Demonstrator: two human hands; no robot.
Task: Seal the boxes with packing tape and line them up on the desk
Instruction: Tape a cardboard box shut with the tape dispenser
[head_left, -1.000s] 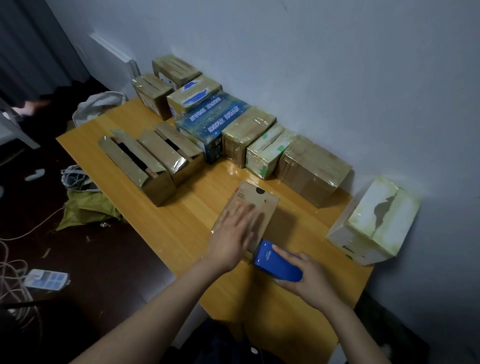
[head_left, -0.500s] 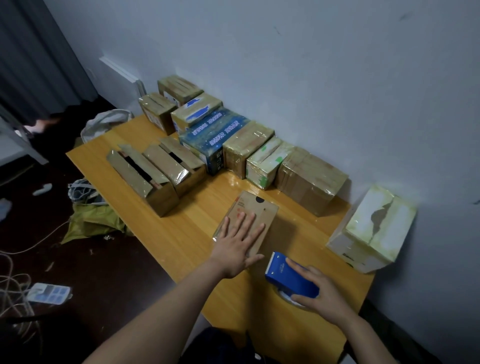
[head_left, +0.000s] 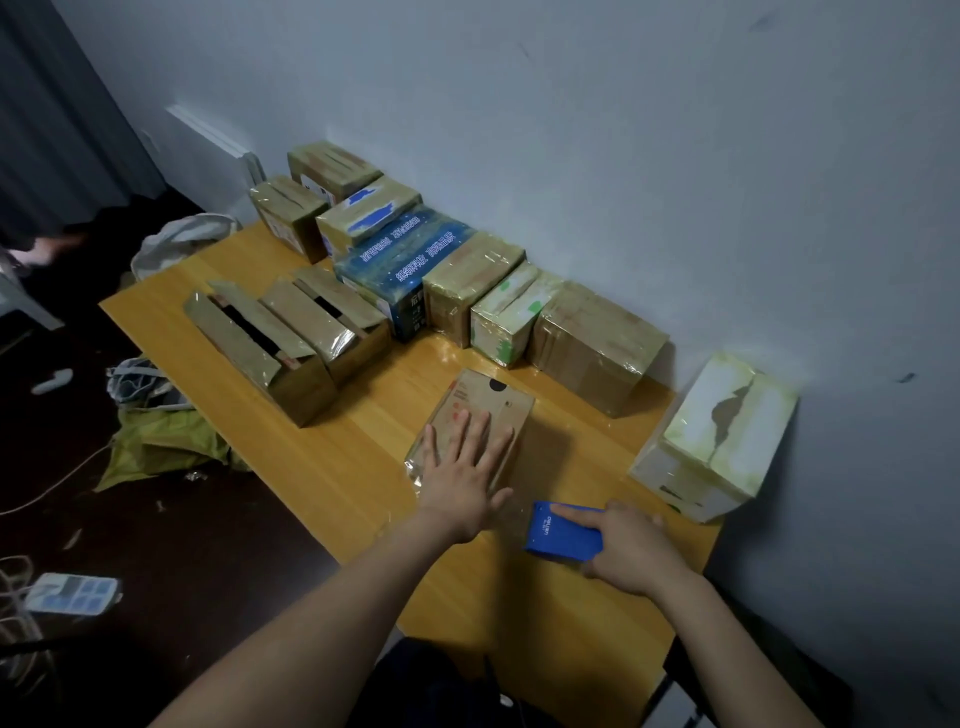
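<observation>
A flat brown cardboard box (head_left: 485, 402) lies near the middle of the wooden desk (head_left: 337, 467). My left hand (head_left: 462, 467) rests flat on its near half with the fingers spread. My right hand (head_left: 631, 548) grips a blue tape dispenser (head_left: 558, 535) on the desk, just right of the box's near end. A clear strip of tape seems to run from the box toward the dispenser. Several taped boxes stand in a row along the wall (head_left: 595, 338). Two brown boxes (head_left: 270, 348) with open flaps stand at the left.
A white box (head_left: 722, 436) sits at the desk's right end against the wall. On the dark floor to the left lie a green bag (head_left: 156, 447), cables and a power strip (head_left: 72, 592). The desk's near edge is close to my arms.
My right hand drew the blue dispenser away from the box's near end, toward me and rightward. My left hand stayed pressed on the box, its fingers spreading wider.
</observation>
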